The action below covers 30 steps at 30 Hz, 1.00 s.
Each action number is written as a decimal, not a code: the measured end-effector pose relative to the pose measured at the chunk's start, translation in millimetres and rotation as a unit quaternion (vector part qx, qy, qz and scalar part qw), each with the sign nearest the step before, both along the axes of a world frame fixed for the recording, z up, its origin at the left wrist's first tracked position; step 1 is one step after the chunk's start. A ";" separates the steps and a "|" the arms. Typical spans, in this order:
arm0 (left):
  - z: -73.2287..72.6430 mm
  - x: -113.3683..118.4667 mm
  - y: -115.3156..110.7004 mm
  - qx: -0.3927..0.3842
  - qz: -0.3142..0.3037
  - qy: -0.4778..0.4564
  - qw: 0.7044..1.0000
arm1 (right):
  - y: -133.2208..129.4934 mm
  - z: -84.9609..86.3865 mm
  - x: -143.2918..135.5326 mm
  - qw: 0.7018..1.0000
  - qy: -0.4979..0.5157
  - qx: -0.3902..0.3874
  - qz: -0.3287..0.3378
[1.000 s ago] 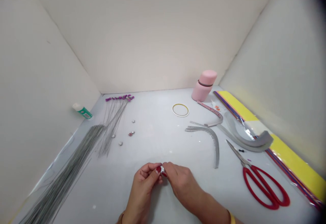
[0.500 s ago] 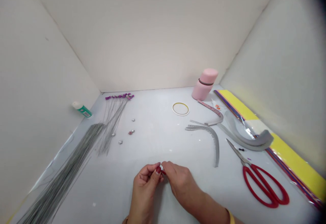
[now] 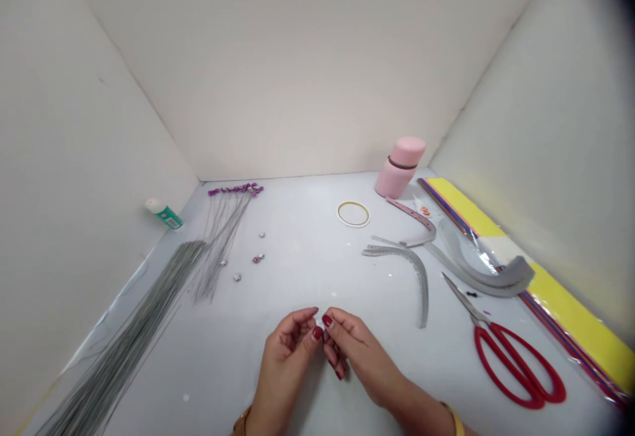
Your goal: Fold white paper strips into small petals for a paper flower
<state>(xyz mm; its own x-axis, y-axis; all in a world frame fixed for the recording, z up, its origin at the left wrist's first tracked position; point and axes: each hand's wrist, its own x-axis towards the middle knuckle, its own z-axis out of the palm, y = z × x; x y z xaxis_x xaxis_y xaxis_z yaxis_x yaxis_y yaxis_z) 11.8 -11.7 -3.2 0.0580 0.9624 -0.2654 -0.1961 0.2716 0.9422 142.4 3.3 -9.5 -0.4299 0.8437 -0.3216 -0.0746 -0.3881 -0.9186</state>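
Small silvery piece: right between your fingertips, mostly hidden
Left hand: thumb and finger pinched on it
Right hand: pinching its other side, lower fingers loosely curled
Scissors: over to your right, on the tabletop

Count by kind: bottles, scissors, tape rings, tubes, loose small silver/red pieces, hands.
Bottle: 1
Scissors: 1
Tape ring: 1
Tube: 1
Loose small silver/red pieces: 5
Left hand and right hand: 2
Total: 11
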 end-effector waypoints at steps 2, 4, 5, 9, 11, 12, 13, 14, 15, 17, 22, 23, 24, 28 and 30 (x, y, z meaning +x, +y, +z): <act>0.3 -2.3 -0.2 0.063 -0.008 0.070 0.996 | -0.5 -0.2 -1.3 0.998 0.041 -0.038 -0.004; 1.0 -4.8 0.4 0.127 -0.022 0.135 0.982 | -1.2 0.2 -1.8 0.997 0.063 -0.055 0.000; 1.3 -5.8 0.9 0.150 -0.028 0.160 0.975 | -1.6 0.5 -1.7 0.996 0.067 -0.056 0.004; 1.8 -8.3 2.6 0.164 -0.032 0.198 0.966 | -3.3 2.9 1.2 0.999 0.018 0.014 0.031; 1.6 -8.5 2.5 0.153 -0.032 0.192 0.969 | -3.9 4.9 3.6 0.995 -0.035 0.080 0.043; 1.5 -8.5 2.3 0.148 -0.033 0.186 0.971 | -4.1 6.0 4.9 0.991 -0.062 0.109 0.051; 1.4 -8.4 2.1 0.142 -0.034 0.179 0.973 | -4.2 7.0 6.2 0.985 -0.088 0.135 0.057; 1.3 -8.3 1.9 0.133 -0.033 0.171 0.976 | -4.2 7.9 7.3 0.979 -0.115 0.157 0.063; 1.3 -8.1 2.0 0.121 -0.031 0.163 0.979 | -4.0 8.6 8.4 0.972 -0.142 0.178 0.063; 1.4 -7.7 2.6 0.097 -0.029 0.153 0.983 | -3.4 9.2 9.8 0.955 -0.198 0.216 0.048; 2.1 -7.8 4.4 0.094 -0.038 0.140 0.985 | -1.9 6.7 10.0 0.928 -0.241 0.284 0.027; 2.1 -7.9 4.3 0.096 -0.036 0.137 0.985 | -2.0 5.8 9.9 0.927 -0.237 0.290 0.028; 2.1 -8.0 3.9 0.097 -0.033 0.134 0.986 | -2.3 4.9 9.7 0.928 -0.233 0.291 0.026; 1.8 -7.6 1.2 0.107 -0.025 0.135 0.985 | -4.9 2.0 9.7 0.935 -0.212 0.286 0.008; 1.2 -7.5 -0.4 0.145 -0.022 0.164 0.976 | -5.9 1.1 9.5 0.937 -0.203 0.285 0.003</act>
<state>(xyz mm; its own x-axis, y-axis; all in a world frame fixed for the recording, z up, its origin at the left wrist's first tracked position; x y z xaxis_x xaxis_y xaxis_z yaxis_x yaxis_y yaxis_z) 4.3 -12.1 -1.9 0.0588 0.9983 0.0056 0.1341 -0.0134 0.9909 151.9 -2.6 -8.4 -0.3752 0.9259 0.0433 0.3263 0.1757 -0.9288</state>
